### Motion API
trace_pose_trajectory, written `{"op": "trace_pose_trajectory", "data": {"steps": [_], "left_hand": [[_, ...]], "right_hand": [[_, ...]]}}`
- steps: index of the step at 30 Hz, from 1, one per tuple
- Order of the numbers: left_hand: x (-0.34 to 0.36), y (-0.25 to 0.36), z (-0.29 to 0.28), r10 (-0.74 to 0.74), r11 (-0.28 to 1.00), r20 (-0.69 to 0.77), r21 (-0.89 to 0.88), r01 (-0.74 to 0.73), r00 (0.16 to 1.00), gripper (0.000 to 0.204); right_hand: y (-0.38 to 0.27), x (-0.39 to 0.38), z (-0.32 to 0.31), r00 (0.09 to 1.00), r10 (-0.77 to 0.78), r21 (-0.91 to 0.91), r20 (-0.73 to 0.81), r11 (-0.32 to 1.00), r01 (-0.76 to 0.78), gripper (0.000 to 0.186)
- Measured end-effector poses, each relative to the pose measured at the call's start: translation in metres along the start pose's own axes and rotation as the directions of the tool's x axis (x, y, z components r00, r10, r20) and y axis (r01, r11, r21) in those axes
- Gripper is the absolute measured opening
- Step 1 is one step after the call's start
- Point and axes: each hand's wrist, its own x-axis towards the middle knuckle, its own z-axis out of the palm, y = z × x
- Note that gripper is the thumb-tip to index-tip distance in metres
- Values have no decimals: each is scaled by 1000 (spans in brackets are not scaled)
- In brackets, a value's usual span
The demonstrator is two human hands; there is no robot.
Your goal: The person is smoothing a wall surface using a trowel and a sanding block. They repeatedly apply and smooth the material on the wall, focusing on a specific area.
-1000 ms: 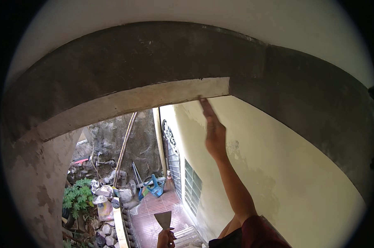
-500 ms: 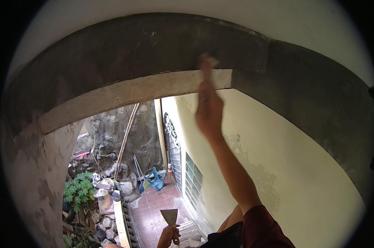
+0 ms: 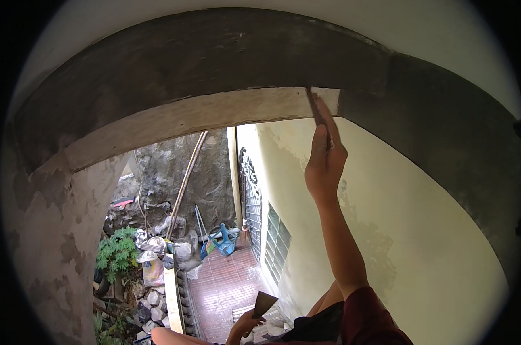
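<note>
My right hand point(image 3: 327, 155) is raised, closed around a thin dark flat tool point(image 3: 311, 99) seen edge-on, whose tip is at the upper edge of the pale plaster strip point(image 3: 203, 108) below the dark grey band point(image 3: 174, 54) of the beam. I cannot tell whether the tip touches it. Low in the view, my left hand point(image 3: 242, 326) grips a putty knife point(image 3: 263, 303), its wide metal blade tilted up and right.
A cream wall point(image 3: 421, 247) is at right, a stained pillar point(image 3: 53, 247) at left. Far below are a red tiled walkway point(image 3: 220, 276) with a blue plastic item point(image 3: 223, 240), a railing ledge point(image 3: 171, 293), a plant point(image 3: 115, 253), poles, broom, sacks and rubble.
My right hand has risen from the strip's lower edge, swung up over the dark band, then come rightward to the strip's upper edge. My left hand's putty knife has moved right and tilted.
</note>
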Motion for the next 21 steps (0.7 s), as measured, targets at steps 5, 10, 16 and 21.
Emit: {"op": "trace_pose_trajectory", "data": {"steps": [5, 10, 16, 21], "left_hand": [[29, -36, 2, -247, 860, 227, 499, 105, 942, 40], [28, -86, 24, -221, 872, 242, 483, 81, 945, 42], [17, -105, 33, -67, 765, 152, 643, -48, 986, 40], [9, -98, 32, -15, 722, 122, 687, -74, 992, 39]], "right_hand": [[1, -20, 4, 988, 105, 66, 116, 991, -113, 42], [-1, -29, -1, 966, 176, 107, 188, 974, -198, 42], [2, -40, -2, 972, 136, 180, 190, 969, -170, 39], [6, -48, -4, 967, 148, 255, 208, 946, -200, 37]]}}
